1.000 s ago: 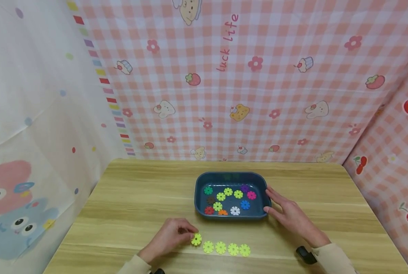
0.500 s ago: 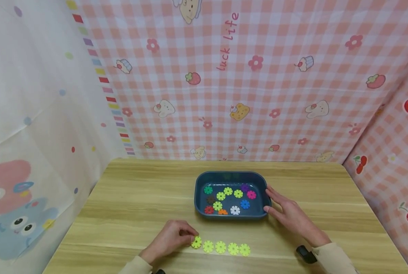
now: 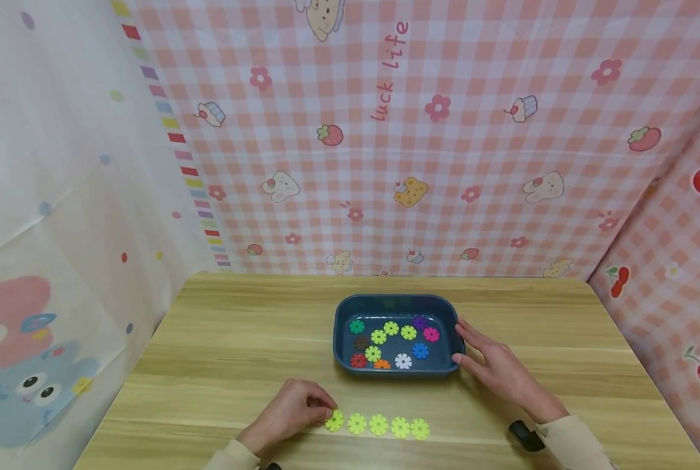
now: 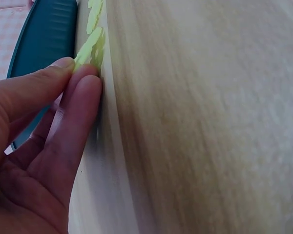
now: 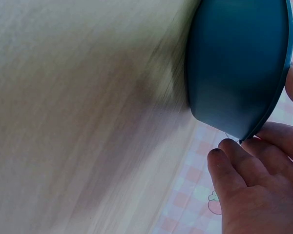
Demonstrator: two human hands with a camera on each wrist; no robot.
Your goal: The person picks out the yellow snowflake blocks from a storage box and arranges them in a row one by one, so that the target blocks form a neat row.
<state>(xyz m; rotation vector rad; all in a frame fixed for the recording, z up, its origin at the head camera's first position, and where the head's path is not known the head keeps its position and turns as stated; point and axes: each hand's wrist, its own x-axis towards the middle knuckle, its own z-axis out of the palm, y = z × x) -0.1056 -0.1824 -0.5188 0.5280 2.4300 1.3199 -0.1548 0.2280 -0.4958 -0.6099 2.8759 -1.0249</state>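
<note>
My left hand point(image 3: 293, 410) pinches a yellow-green snowflake disc point(image 3: 334, 421) between thumb and fingertips, at the left end of a row of matching discs point(image 3: 378, 425) on the table. In the left wrist view this disc point(image 4: 90, 48) stands tilted, its lower edge close to the wood. My right hand point(image 3: 499, 372) rests against the right end of a dark blue tray point(image 3: 393, 373), fingers nearly straight. The right wrist view has the thumb at the rim and fingertips by the corner of the tray point(image 5: 239, 63).
Inside the tray lie several snowflake discs in mixed colours, among them a white disc point(image 3: 403, 361), a blue disc point(image 3: 421, 351) and a green disc point(image 3: 357, 326). Behind the wooden table point(image 3: 256, 326) hangs a pink checked cloth point(image 3: 350, 163).
My left hand has lowered the pinched yellow-green disc toward the table, level with the row, and shifted it slightly left. The right hand and tray stay put.
</note>
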